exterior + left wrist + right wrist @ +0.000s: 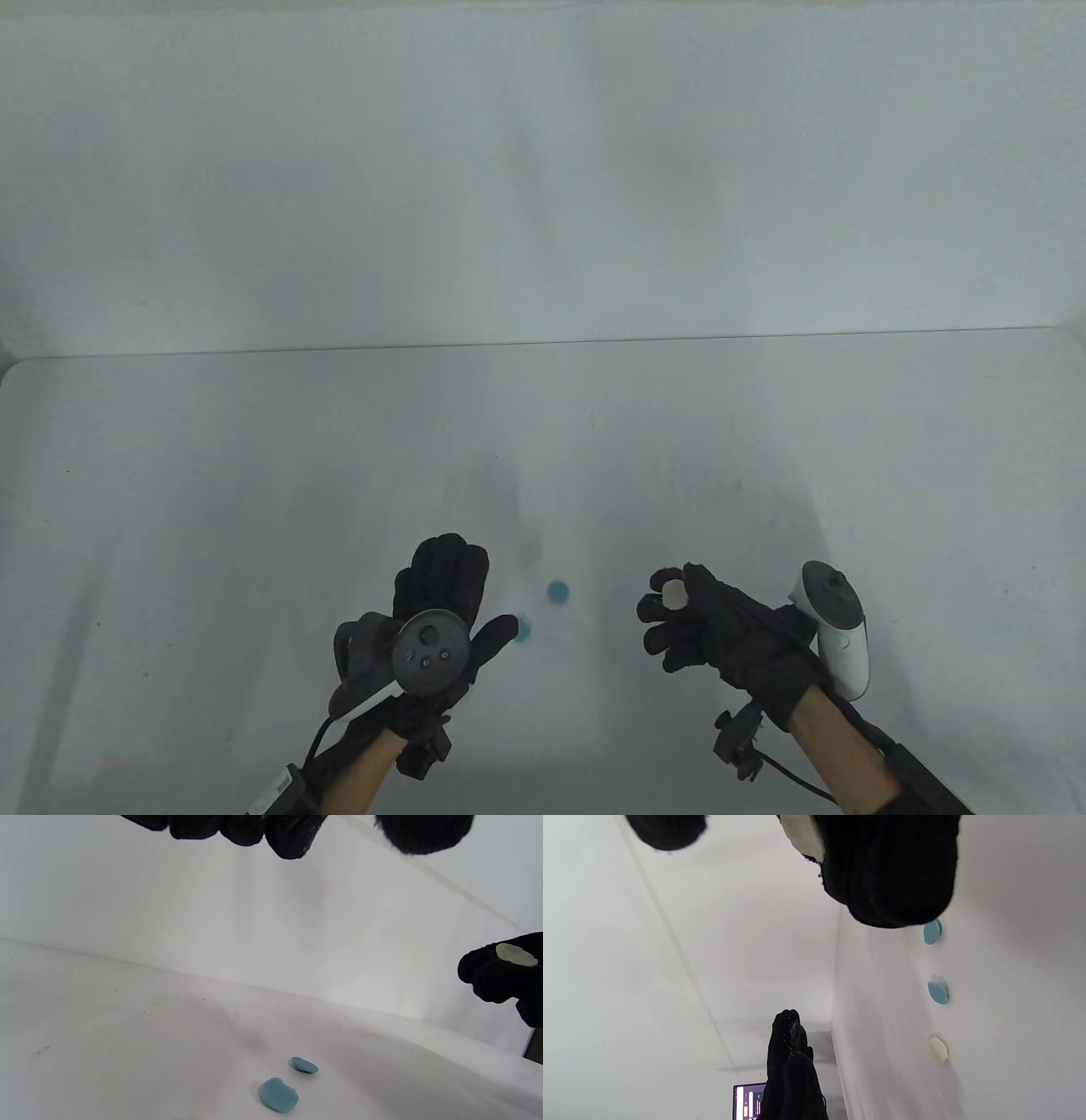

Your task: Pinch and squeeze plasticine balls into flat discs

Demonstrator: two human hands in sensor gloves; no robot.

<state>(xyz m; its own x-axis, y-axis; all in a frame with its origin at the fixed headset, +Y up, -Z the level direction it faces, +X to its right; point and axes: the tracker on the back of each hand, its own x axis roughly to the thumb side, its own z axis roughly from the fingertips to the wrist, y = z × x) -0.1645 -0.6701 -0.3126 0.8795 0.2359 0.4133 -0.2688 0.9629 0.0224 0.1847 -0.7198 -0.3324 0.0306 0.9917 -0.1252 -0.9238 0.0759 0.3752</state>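
Table view. Right hand point(721, 628) raised above the white table point(254, 509), pinching a pale, flattened plasticine piece point(674, 592) between thumb and forefinger; remaining fingers curled loosely below. White tracker point(836, 628) strapped to the back of that hand. Left hand point(441, 611) held flat, palm down, fingers extended and together, gripping nothing; round grey tracker point(431, 649) on its back. Two blue discs on the table between the hands: farther blue disc point(557, 592) lying free, nearer blue disc point(522, 629) just beside the left thumb tip; contact cannot be determined.

Left wrist view. Left fingertips point(292, 836) hanging in from the top edge, clear of the table surface, holding nothing. Both blue discs flat on the table below, near each other but apart: larger-looking one point(278, 1095) closer to the camera, other point(303, 1065) beyond it. Right hand at the right edge, pale piece point(516, 955) seated edge-up between its fingertips.

Right wrist view (rotated, table running up the right side). Pale piece point(802, 834) clamped in the right fingers point(895, 870) at the top edge. Three flattened pieces in a row on the table: two blue point(932, 932) point(939, 992), then a cream disc point(938, 1049). Left hand point(791, 1073) in the lower centre. Lit screen point(749, 1101) at the bottom edge.
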